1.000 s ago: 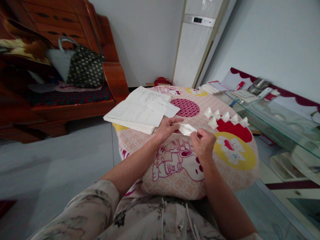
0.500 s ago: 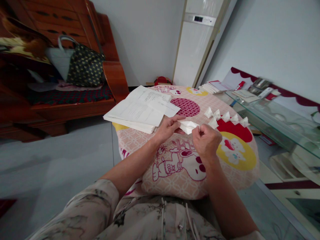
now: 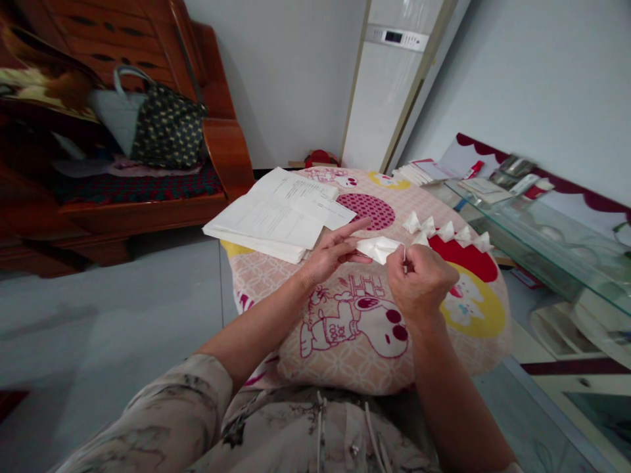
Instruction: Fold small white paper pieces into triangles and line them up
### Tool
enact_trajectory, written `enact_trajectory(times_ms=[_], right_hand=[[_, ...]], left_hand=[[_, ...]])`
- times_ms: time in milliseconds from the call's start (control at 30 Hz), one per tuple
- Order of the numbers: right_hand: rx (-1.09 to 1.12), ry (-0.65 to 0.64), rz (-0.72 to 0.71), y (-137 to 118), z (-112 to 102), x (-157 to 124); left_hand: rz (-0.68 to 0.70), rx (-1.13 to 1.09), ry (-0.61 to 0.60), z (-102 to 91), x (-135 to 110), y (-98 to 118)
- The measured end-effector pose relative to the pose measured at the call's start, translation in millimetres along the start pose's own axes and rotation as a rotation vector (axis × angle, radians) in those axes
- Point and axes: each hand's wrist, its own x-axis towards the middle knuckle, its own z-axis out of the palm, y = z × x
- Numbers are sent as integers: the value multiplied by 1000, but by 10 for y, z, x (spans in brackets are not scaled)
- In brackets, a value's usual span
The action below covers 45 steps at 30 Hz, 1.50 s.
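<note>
My left hand [image 3: 331, 252] and my right hand [image 3: 420, 279] together hold a small folded piece of white paper [image 3: 378, 247] above a round cushion [image 3: 345, 315] printed with cartoon figures. The left hand pinches the paper's left end, its forefinger stretched out. The right hand is closed in a pinch on the paper's right end. Several small folded white paper triangles [image 3: 446, 231] lie in a row on the cushion just beyond my right hand. A stack of white printed sheets [image 3: 276, 215] rests on the cushion's far left.
A red wooden bench [image 3: 148, 164] with a dark spotted bag [image 3: 167, 128] stands at the left. A white standing air conditioner [image 3: 384, 85] is in the corner. A glass-topped table [image 3: 542, 243] with booklets and small items runs along the right. Grey floor lies at the left.
Both hands have shifted slightly to the right with the paper. The right hand has turned more over the paper's end, and the left forefinger has stretched out.
</note>
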Motion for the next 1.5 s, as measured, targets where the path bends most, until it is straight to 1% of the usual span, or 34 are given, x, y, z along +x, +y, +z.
enact_trajectory(times_ms=[233, 433, 567, 700, 800, 933, 1000, 1067, 1167, 1333, 1500], right_hand=[[1, 7, -16, 0, -26, -10], [19, -46, 97, 18, 22, -36], [54, -87, 171, 51, 68, -61], [87, -175, 296, 116, 163, -95], [136, -274, 407, 180, 254, -135], [334, -416, 511, 284, 360, -209], [434, -495, 560, 339, 402, -251], [489, -554, 616, 390, 442, -294], [533, -596, 681, 446, 495, -349], [543, -639, 711, 482, 536, -385], [498, -640, 742, 515, 536, -385]], left_hand=[[-1, -31, 35, 14, -7, 43], [-5, -9, 74, 21, -6, 40], [-8, 19, 94, -23, 18, -6], [-69, 110, 127, -71, 34, -42], [-118, 249, 131, -75, 38, -53], [-201, 399, 170, -73, 53, -81], [-225, 422, 192, -79, 58, -95], [-253, 427, 201, -84, 59, -101], [-316, 408, 200, -78, 56, -98], [-400, 439, 234, -76, 65, -121], [-406, 476, 279, -125, 81, -195]])
